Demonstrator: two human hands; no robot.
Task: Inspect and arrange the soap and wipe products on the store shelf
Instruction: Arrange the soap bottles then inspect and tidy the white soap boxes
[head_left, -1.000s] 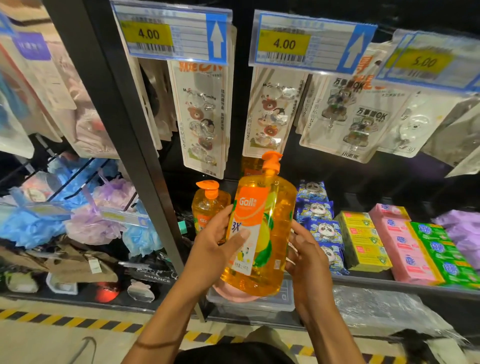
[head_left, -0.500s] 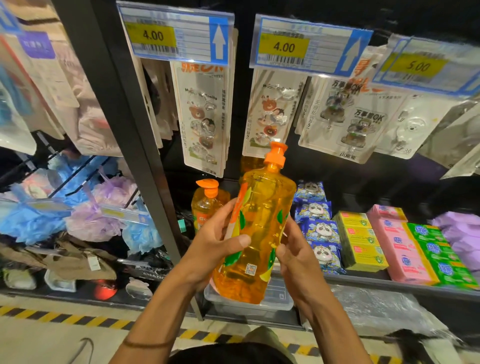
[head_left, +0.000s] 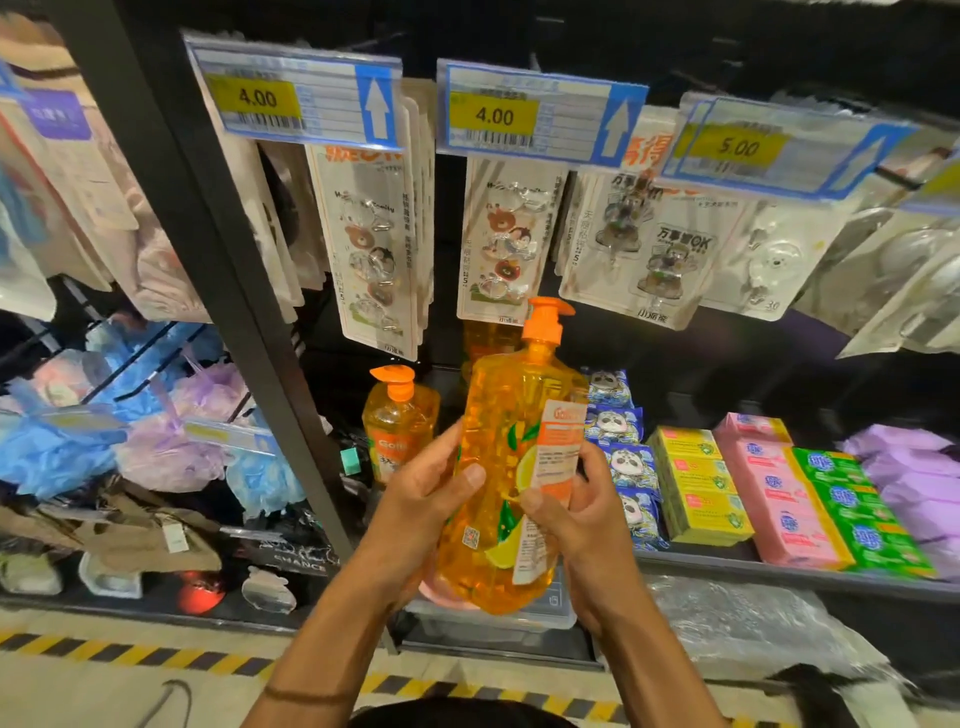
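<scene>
I hold a large orange pump bottle of liquid soap (head_left: 511, 467) upright in front of the shelf, its back and side label turned toward me. My left hand (head_left: 423, 499) grips its left side and my right hand (head_left: 574, 512) its right side. A smaller orange soap bottle (head_left: 397, 421) stands on the shelf behind, to the left. Panda-print wipe packs (head_left: 623, 457) lie in a row right of the held bottle. Beside them sit yellow soap boxes (head_left: 698, 486), pink soap boxes (head_left: 779, 493) and green soap boxes (head_left: 862, 512).
Price tags (head_left: 293, 98) hang above, with carded hook packs (head_left: 374, 244) under them. A dark upright post (head_left: 208, 260) splits the shelving; bath puffs (head_left: 166, 447) hang to its left. Purple packs (head_left: 914, 478) lie far right. A clear bin (head_left: 550, 608) sits on the lower shelf. Hazard tape (head_left: 130, 657) lines the floor.
I have turned the large bottle in my hands: its front label swung away to the right, and the back with its small code sticker now faces me. The bottle stayed in place.
</scene>
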